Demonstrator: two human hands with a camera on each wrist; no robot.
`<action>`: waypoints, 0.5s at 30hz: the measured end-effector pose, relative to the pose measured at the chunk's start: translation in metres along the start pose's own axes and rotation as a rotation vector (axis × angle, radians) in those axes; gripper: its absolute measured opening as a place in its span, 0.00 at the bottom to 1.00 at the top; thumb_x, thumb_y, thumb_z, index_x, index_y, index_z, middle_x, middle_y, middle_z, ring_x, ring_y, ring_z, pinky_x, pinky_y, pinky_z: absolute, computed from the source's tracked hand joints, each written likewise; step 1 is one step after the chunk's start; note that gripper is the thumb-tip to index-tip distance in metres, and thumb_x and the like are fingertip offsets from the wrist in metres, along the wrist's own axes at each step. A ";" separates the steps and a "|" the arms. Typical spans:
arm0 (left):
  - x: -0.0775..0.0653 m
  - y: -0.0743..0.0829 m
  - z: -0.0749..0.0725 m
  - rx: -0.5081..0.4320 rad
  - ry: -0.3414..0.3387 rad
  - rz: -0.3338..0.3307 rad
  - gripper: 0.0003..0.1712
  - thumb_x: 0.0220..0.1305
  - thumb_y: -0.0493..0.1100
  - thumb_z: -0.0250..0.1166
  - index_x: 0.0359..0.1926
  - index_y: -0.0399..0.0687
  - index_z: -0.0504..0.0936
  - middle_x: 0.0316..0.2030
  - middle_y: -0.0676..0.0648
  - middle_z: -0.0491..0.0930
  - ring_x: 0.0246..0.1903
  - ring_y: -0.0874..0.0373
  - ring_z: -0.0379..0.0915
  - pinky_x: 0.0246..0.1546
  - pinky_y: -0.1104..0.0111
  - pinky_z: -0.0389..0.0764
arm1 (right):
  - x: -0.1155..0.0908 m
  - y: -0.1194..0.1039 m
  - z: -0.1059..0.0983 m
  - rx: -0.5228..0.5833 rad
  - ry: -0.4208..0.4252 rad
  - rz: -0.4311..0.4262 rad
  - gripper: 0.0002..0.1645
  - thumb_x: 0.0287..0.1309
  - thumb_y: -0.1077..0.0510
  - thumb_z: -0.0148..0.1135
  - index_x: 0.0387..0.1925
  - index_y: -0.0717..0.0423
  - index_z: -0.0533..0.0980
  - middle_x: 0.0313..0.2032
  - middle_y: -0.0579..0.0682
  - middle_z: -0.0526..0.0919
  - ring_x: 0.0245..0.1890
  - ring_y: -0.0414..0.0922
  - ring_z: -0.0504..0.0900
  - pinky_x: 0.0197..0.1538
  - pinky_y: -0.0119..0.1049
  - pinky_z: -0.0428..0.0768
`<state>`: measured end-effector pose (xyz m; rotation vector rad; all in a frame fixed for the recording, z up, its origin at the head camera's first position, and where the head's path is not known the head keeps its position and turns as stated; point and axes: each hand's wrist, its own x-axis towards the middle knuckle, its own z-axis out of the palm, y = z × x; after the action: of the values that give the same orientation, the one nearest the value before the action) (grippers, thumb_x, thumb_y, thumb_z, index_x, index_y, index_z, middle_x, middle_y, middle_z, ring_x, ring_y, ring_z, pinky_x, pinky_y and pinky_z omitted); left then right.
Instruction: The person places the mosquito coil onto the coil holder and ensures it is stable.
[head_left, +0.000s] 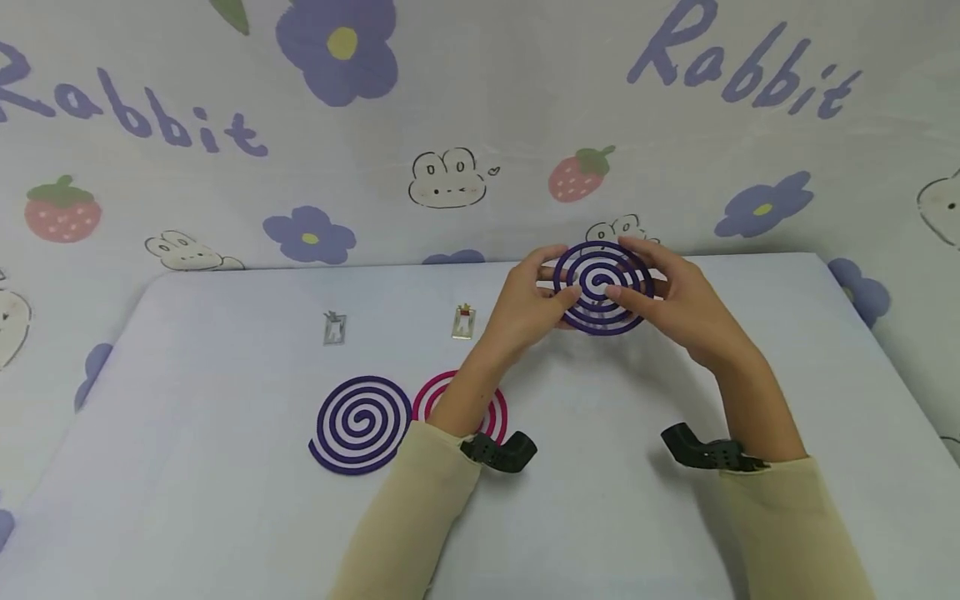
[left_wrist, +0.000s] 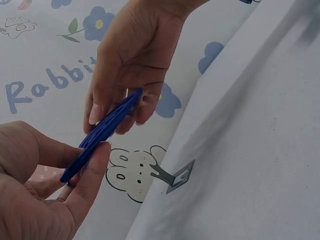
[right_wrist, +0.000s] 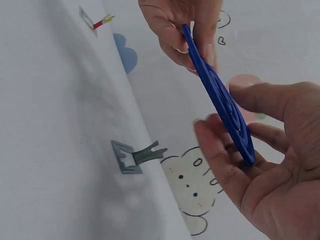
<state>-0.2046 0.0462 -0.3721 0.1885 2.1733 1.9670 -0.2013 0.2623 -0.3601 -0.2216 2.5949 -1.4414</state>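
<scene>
A dark blue-purple mosquito coil (head_left: 600, 258) is raised over the far part of the table, its spiral face toward the head camera. My left hand (head_left: 517, 308) pinches its left side, thumb on the front and fingers behind. On the opposite side, my right hand (head_left: 686, 308) holds it the same way, and the two thumb tips come near the coil's centre. Both wrist views see the coil (left_wrist: 107, 127) nearly edge-on. Behind and below it, a small metal coil stand (right_wrist: 127, 159) with an upright prong stands near the table's far edge, mostly hidden in the head view.
Another purple coil (head_left: 362, 425) lies flat at centre left, beside a pink coil (head_left: 427, 390) partly covered by my left forearm. Two more metal stands, one silver (head_left: 334, 328) and one red-and-gold tipped (head_left: 463, 322), sit farther back. Printed cloth (head_left: 510, 83) hangs behind the white table (head_left: 187, 500).
</scene>
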 end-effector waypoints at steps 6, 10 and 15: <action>0.001 -0.003 0.003 0.000 -0.007 0.009 0.34 0.72 0.33 0.67 0.76 0.46 0.69 0.58 0.35 0.80 0.49 0.46 0.86 0.35 0.64 0.92 | 0.003 0.003 0.006 0.051 0.060 0.034 0.43 0.71 0.54 0.68 0.82 0.44 0.61 0.78 0.59 0.68 0.72 0.65 0.76 0.66 0.53 0.81; 0.002 -0.005 0.006 0.008 0.000 0.014 0.34 0.72 0.33 0.66 0.76 0.45 0.68 0.58 0.35 0.79 0.47 0.48 0.86 0.34 0.66 0.92 | 0.005 0.006 0.008 0.048 0.086 0.058 0.43 0.70 0.55 0.69 0.81 0.46 0.62 0.75 0.62 0.70 0.71 0.63 0.77 0.67 0.56 0.80; 0.006 -0.009 0.008 0.058 0.021 0.014 0.34 0.72 0.34 0.66 0.76 0.45 0.68 0.57 0.34 0.79 0.41 0.52 0.82 0.35 0.63 0.92 | 0.008 0.010 0.010 0.077 0.102 0.105 0.45 0.69 0.50 0.70 0.82 0.47 0.61 0.74 0.65 0.72 0.71 0.61 0.75 0.71 0.58 0.78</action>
<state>-0.2077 0.0543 -0.3823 0.1928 2.2498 1.9225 -0.2077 0.2572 -0.3743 -0.0018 2.5800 -1.5494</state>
